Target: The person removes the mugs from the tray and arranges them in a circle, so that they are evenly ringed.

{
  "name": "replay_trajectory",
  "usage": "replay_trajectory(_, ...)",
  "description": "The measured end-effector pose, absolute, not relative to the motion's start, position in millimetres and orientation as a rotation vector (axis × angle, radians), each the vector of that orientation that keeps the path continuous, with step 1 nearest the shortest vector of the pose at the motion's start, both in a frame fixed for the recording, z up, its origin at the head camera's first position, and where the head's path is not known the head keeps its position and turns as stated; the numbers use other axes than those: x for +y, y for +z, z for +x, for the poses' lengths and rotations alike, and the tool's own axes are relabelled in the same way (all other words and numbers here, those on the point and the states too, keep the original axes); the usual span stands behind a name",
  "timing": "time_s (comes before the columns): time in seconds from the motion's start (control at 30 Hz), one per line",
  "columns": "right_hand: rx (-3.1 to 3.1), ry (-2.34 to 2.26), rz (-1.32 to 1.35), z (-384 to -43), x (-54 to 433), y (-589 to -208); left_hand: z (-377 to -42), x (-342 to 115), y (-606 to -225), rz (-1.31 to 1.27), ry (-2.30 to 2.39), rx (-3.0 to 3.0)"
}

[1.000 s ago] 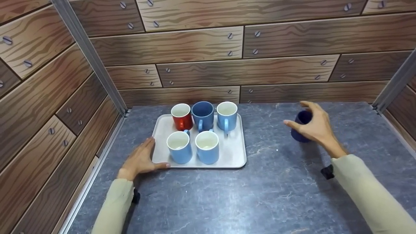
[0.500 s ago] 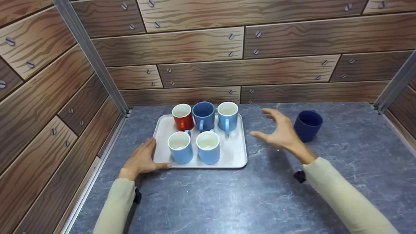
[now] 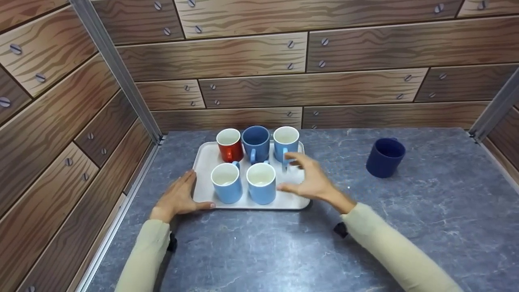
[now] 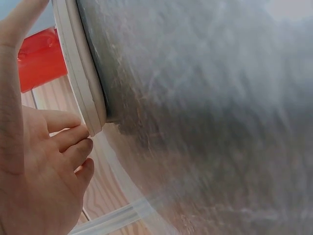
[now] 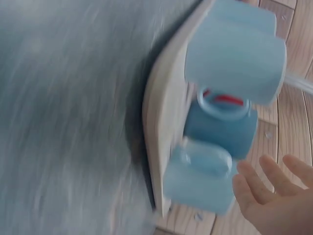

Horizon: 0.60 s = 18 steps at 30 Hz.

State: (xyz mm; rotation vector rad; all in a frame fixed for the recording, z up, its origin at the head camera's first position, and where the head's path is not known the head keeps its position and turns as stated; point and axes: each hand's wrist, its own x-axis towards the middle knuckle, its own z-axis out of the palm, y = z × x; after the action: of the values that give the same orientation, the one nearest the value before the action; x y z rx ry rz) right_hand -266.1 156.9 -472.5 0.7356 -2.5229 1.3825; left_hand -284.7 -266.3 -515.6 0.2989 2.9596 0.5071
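On a white tray (image 3: 290, 200) stand a red mug (image 3: 230, 147), a dark blue mug (image 3: 257, 145) and several light blue mugs. My left hand (image 3: 175, 198) rests at the tray's front left corner; its fingertips touch the left side and its thumb lies along the front edge. Over the tray's right part is my right hand (image 3: 312, 178), thumb and fingers spread with nothing between them. Its thumb tip is right beside the front right light blue mug (image 3: 261, 184), and its fingers overlap the handle of the back right light blue mug (image 3: 286, 140).
Farther right on the dark marbled table (image 3: 259, 251), a navy mug (image 3: 385, 158) stands upright by itself. Wood-patterned panels (image 3: 251, 91) close off the back and the sides, with metal posts (image 3: 117, 69) at the corners.
My right hand has let go of the navy mug and moved left from it to over the tray. The navy mug stays on the table. My left hand keeps its place at the tray.
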Motion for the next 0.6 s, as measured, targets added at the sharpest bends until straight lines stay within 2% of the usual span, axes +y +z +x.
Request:
replay_trajectory(0.3, -2.584, 1.474, 0.829, -272.5, 117.0, -492.4, -284.5, -266.5, -515.9, 0.308, 0.498, 2.967)
replay_trajectory(0.6, -2.533, 1.637, 0.738, -280.5, 99.5, -503.4, -285.5, -268.1, -516.3, 0.336, 0.505, 2.972)
